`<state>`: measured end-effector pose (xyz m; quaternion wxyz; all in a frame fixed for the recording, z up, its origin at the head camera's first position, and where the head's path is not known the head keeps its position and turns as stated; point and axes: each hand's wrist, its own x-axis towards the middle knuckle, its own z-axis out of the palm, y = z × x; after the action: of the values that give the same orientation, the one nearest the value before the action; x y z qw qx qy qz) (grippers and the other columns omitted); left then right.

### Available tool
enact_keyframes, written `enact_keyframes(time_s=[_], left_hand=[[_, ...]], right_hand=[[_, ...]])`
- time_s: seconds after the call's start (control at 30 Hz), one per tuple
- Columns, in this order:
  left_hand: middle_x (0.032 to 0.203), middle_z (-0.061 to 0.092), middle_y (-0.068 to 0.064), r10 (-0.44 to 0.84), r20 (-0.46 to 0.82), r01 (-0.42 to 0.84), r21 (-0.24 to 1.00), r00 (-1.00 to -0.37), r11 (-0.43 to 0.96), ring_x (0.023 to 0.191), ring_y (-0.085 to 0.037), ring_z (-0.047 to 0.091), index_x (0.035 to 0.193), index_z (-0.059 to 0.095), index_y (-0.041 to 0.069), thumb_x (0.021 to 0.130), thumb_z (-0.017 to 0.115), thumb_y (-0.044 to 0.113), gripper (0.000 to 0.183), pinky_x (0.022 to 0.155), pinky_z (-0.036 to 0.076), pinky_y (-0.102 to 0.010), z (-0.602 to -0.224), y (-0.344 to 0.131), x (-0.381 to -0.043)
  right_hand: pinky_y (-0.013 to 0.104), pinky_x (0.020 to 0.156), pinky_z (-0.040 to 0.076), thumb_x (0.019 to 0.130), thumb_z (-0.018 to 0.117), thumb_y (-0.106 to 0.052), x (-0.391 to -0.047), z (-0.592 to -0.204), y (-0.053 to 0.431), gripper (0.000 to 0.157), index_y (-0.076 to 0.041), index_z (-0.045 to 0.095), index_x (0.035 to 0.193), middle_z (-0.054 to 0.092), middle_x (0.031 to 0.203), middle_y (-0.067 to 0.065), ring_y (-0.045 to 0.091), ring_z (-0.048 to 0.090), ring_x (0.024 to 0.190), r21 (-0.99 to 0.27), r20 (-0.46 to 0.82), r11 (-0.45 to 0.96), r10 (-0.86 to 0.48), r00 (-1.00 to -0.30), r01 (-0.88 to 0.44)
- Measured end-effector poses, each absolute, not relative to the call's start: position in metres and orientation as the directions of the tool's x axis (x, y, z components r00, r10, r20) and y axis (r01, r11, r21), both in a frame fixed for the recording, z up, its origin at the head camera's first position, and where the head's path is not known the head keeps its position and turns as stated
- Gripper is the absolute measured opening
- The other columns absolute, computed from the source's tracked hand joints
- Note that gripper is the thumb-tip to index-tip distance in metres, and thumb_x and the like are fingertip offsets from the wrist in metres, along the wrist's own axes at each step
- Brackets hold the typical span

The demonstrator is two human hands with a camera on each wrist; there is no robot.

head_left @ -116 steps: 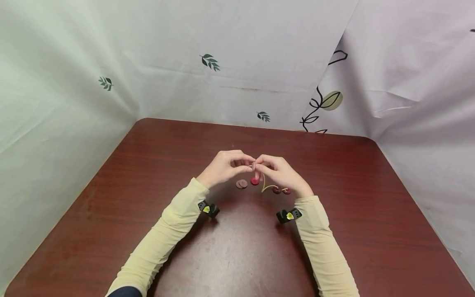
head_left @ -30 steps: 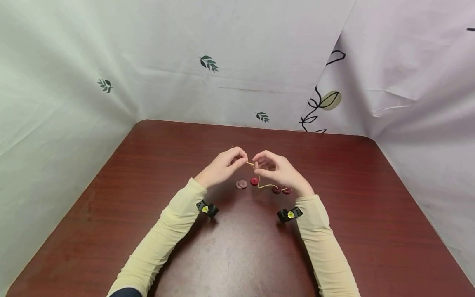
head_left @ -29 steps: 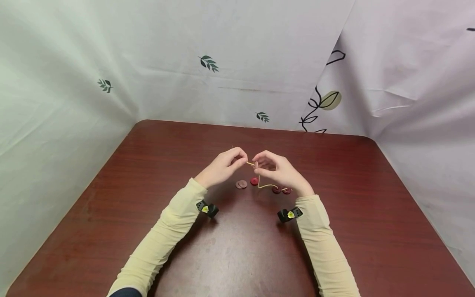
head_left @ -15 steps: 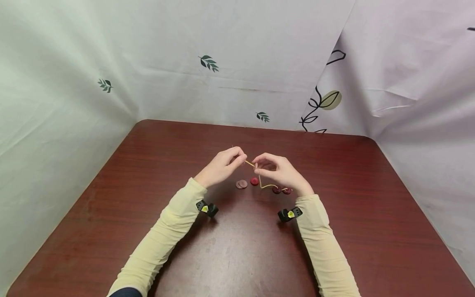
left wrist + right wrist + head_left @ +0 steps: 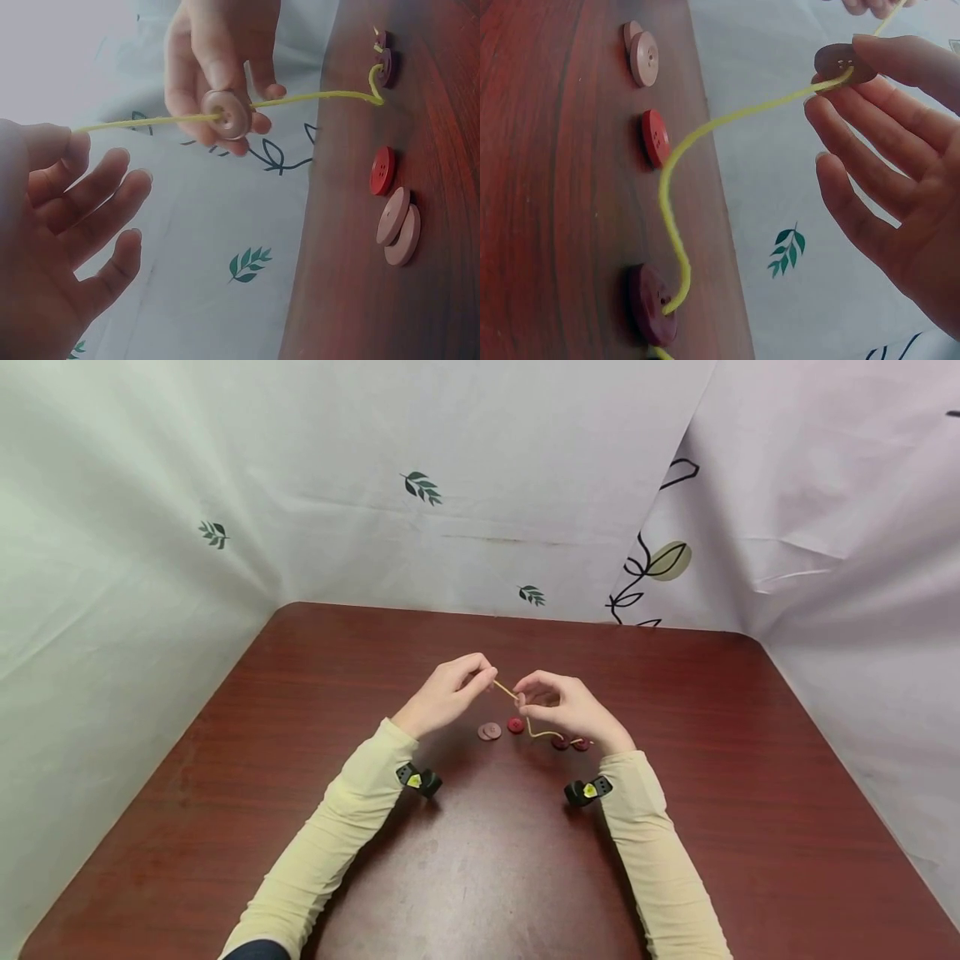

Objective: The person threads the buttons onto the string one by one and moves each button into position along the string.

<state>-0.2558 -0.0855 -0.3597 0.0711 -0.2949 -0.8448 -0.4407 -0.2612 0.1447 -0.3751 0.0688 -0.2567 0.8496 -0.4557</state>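
My left hand (image 5: pixel 450 693) pinches one end of a yellow cord (image 5: pixel 150 121) between thumb and forefinger, its other fingers spread loosely. A pinkish-brown button (image 5: pixel 238 124) is held by my right hand (image 5: pixel 570 708), thumb against its face. The cord runs through this button, taut on the left side. From its other side, the cord droops to two dark maroon buttons on the table; the nearer maroon button (image 5: pixel 646 307) has the cord in its hole. Both hands are raised above the tabletop, a short gap apart.
A red button (image 5: pixel 515 725) lies on the reddish-brown table (image 5: pixel 465 860) below my hands. Left of it are two pinkish-brown buttons (image 5: pixel 491 731), one overlapping the other. White cloth (image 5: pixel 337 485) with leaf prints hangs behind and along the sides.
My hands were together at the button; the left has since drawn away left and slightly up, lengthening the cord between it and the button. The right hand has barely moved.
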Motion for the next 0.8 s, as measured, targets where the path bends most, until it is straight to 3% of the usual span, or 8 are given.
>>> enact_keyframes(time_s=[0.17, 0.4, 0.8], left_hand=[[0.088, 0.064, -0.014, 0.421, 0.385, 0.555, 0.709, -0.821, 0.435, 0.073, -0.015, 0.053, 0.089, 0.06, 0.011, 0.1, 0.052, 0.022, 0.018, 0.068, 0.043, -0.027, -0.36, -0.087, -0.257], [0.085, 0.064, -0.012, 0.407, 0.392, 0.55, 0.721, -0.825, 0.422, 0.072, -0.016, 0.053, 0.091, 0.061, 0.003, 0.1, 0.052, 0.021, 0.022, 0.066, 0.043, -0.028, -0.36, -0.087, -0.257], [0.087, 0.064, -0.016, 0.389, 0.409, 0.556, 0.713, -0.825, 0.427, 0.07, -0.016, 0.051, 0.09, 0.061, 0.003, 0.101, 0.051, 0.023, 0.025, 0.065, 0.041, -0.028, -0.356, -0.09, -0.257]], right_hand=[[0.037, 0.078, 0.052, 0.086, 0.069, -0.007, -0.263, -0.378, 0.147, 0.025, -0.007, 0.064, 0.111, 0.07, 0.099, 0.014, 0.026, 0.068, 0.087, -0.787, 0.11, 0.483, -0.502, -0.858, -0.383], [0.033, 0.077, 0.053, 0.084, 0.071, -0.009, -0.265, -0.38, 0.152, 0.02, -0.014, 0.065, 0.102, 0.071, 0.093, 0.006, 0.018, 0.067, 0.084, -0.783, 0.109, 0.482, -0.517, -0.849, -0.394], [0.032, 0.076, 0.05, 0.082, 0.072, -0.007, -0.267, -0.384, 0.158, 0.022, -0.013, 0.063, 0.101, 0.07, 0.09, 0.004, 0.013, 0.066, 0.081, -0.741, 0.094, 0.546, -0.492, -0.865, -0.391]])
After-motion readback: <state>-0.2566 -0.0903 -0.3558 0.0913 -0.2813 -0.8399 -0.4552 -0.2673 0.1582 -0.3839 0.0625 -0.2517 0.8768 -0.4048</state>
